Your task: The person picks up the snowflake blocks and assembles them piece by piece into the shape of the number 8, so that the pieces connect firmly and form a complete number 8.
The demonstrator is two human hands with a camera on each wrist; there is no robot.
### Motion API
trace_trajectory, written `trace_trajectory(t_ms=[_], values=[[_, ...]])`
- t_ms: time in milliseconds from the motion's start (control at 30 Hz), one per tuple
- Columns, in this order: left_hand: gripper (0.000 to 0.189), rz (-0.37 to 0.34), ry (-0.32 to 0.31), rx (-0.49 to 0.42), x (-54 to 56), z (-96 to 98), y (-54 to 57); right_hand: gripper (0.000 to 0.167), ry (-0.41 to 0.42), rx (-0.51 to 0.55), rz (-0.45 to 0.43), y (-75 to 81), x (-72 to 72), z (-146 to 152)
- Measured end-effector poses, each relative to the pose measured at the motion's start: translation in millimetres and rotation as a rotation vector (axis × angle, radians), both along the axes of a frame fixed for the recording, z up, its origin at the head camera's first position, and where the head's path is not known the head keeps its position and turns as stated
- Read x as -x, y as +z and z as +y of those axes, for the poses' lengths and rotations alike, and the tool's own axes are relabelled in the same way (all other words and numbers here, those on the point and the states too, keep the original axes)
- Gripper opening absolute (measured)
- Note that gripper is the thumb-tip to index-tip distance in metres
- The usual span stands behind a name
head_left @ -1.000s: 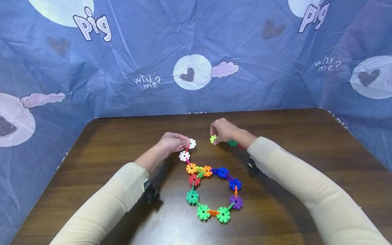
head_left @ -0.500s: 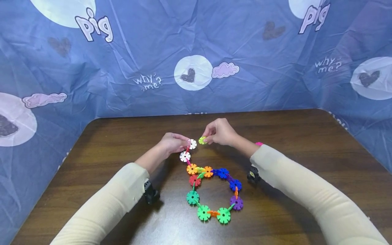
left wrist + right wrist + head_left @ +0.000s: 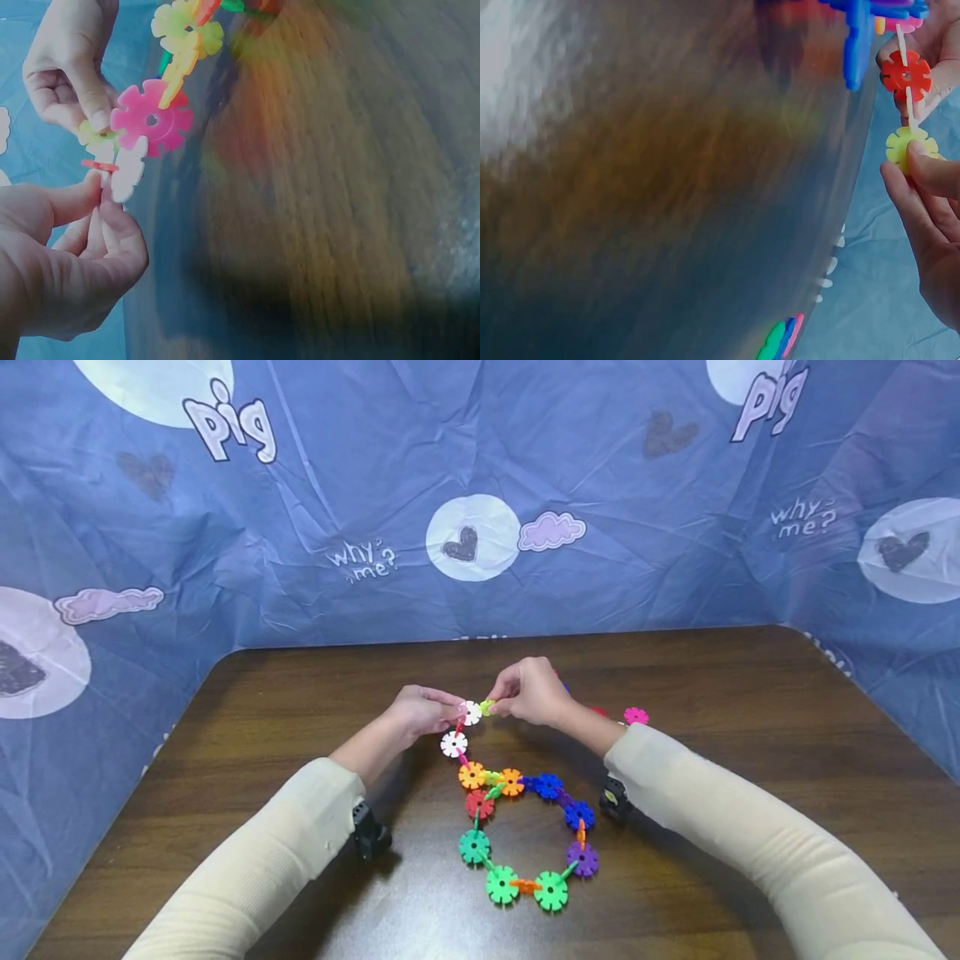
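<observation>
My left hand (image 3: 423, 708) pinches a white notched disc (image 3: 472, 713) between thumb and fingers. It is at the free end of a chain of linked plastic snowflake discs. In my right hand (image 3: 536, 693) a yellow-green snowflake disc (image 3: 901, 144) is pinched, its edge right at the white disc's rim. Below, a second white disc (image 3: 453, 744) joins the tail to a closed loop with blue (image 3: 579, 816), purple (image 3: 582, 860), green (image 3: 502, 885) and red discs (image 3: 480, 804). The left wrist view shows a pink disc (image 3: 152, 120) in the tail, near both hands.
Loose discs lie beyond the right forearm, among them a pink one (image 3: 636, 717) and a red one (image 3: 597, 711) partly hidden by the arm. The brown wooden table (image 3: 300, 693) ends at a blue printed cloth (image 3: 360, 485) behind.
My right hand has moved left with the yellow-green disc, from apart to right against the white disc. Loose discs behind the right forearm now show more. The left hand has stayed in place.
</observation>
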State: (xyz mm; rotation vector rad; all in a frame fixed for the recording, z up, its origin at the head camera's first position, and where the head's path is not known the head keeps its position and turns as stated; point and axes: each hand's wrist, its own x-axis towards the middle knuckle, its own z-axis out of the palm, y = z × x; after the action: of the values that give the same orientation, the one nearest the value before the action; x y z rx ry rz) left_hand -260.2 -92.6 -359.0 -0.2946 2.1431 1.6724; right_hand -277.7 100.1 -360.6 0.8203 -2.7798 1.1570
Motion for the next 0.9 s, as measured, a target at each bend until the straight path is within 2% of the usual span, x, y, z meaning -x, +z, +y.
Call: trace_trajectory(t_ms=[200, 367, 533, 667, 900], values=[[0.026, 0.052, 0.063, 0.098, -1.6, 7.9, 2.3, 0.008, 0.0, 0.025, 0.015, -1.5, -1.5, -1], [0.026, 0.028, 0.107, 0.076, -1.7, 9.9, 0.3, 0.009, -0.021, 0.056, 0.013, -4.1, -2.5, -4], [0.027, -0.001, 0.12, 0.067, -1.5, 8.2, -4.0, 0.008, 0.001, 0.069, 0.008, -7.9, -1.5, -7], [0.027, -0.024, 0.07, 0.086, -1.3, 4.7, -3.4, 0.008, 0.02, 0.057, 0.0, -7.6, -0.2, -5], [0.027, -0.003, -0.14, 0.139, -0.1, -0.2, 5.1, 0.008, 0.053, 0.026, -0.045, -5.1, -1.7, 1]])
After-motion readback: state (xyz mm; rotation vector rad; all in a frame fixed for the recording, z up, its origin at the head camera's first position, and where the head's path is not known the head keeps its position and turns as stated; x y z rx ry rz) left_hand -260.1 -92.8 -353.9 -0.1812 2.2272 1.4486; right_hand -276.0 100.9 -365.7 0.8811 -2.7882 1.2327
